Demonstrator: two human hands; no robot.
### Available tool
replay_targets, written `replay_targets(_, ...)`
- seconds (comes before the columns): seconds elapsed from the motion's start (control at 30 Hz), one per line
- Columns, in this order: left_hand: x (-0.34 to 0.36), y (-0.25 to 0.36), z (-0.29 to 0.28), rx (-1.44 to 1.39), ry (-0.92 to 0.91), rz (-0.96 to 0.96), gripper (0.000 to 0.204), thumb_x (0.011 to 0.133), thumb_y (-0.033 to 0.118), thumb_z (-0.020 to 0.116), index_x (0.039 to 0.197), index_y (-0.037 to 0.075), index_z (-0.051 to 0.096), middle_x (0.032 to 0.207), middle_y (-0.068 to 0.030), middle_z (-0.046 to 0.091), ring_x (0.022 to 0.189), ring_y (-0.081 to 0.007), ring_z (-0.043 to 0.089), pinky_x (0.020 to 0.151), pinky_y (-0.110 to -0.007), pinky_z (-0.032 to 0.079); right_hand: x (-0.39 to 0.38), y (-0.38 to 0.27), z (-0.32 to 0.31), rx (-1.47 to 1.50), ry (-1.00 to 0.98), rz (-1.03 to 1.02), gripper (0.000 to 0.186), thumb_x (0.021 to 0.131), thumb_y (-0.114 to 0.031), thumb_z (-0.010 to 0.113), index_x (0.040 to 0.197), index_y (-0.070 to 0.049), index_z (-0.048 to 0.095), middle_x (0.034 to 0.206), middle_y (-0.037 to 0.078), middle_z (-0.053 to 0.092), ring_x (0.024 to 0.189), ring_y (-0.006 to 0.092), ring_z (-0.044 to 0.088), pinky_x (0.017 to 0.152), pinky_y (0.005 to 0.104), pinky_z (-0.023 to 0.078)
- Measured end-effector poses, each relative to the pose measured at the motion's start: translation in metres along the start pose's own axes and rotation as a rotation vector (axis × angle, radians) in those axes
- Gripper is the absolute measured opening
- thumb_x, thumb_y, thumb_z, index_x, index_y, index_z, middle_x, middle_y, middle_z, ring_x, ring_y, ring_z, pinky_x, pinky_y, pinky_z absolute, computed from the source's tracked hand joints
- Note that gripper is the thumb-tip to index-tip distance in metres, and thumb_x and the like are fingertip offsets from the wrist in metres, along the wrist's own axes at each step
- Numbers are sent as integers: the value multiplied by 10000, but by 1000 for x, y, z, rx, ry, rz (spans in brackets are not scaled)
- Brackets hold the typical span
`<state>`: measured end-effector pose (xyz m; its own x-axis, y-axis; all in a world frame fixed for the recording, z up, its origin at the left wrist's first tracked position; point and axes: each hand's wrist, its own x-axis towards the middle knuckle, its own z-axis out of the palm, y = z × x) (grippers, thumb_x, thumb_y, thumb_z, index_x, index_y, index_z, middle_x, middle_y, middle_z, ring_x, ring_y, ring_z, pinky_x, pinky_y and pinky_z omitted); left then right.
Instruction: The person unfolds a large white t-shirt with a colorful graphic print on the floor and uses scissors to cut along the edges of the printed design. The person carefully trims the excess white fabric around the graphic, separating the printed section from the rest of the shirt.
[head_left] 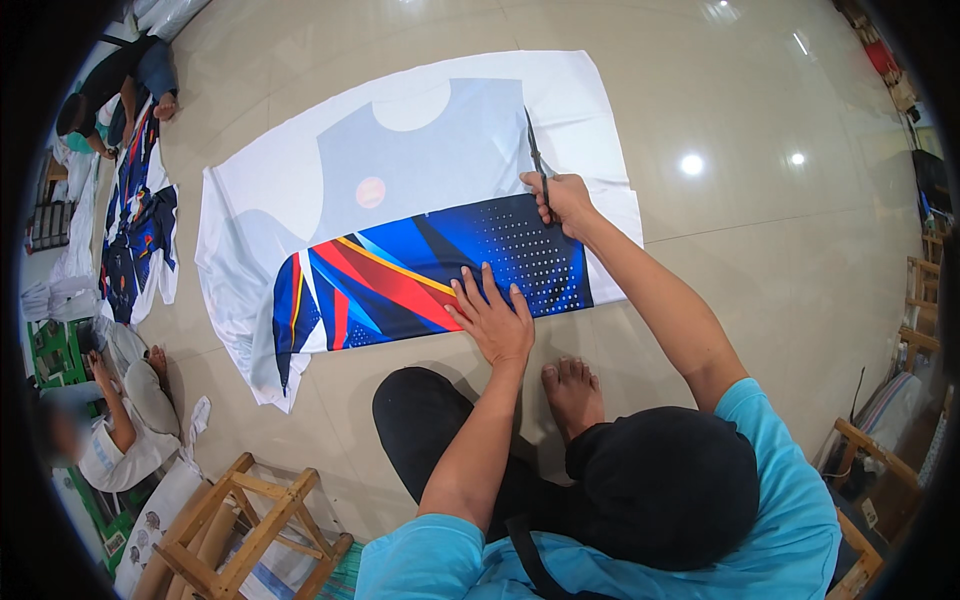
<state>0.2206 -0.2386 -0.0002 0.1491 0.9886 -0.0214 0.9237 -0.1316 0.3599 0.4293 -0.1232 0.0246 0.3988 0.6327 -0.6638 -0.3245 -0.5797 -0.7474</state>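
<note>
My left hand [492, 315] lies with fingers spread on a folded fabric piece [385, 295] printed in navy, blue, red and yellow with white dots. My right hand [561, 204] grips black scissors [533, 140], blades pointing up along the right side of a pale grey-blue shirt-shaped panel [430, 170]. The panel has a small round pink mark and lies just above the printed piece. Both lie on a larger white fabric sheet [590, 120] spread on the tiled floor [760, 250], its left part rumpled.
My bare foot and dark knee are below the fabric. At left, two co-workers [125, 435] sit or crouch, near printed garments [140, 250]. A wooden stool [255, 525] stands lower left. Wooden frames [870, 450] and bundled items line the right edge.
</note>
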Motion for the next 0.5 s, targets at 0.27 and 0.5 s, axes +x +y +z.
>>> replay_targets(0.27, 0, 1, 1, 1, -16, -1, 615, 1023, 371, 535, 1568, 114, 410, 1663, -176, 286, 1574, -393, 175, 1244, -654, 83, 6, 8, 4, 8, 28, -17, 366, 839, -284, 840, 755, -8, 615, 659, 65, 598, 510, 144, 555, 430, 298, 441)
replay_targets(0.5, 0, 2, 0, -4, -18, 0, 614, 1024, 373, 535, 1568, 121, 409, 1661, -176, 286, 1573, -394, 177, 1243, -656, 86, 9, 13, 6, 21, 29, -49, 358, 845, -272, 849, 760, -11, 619, 668, 72, 615, 509, 139, 572, 424, 293, 448)
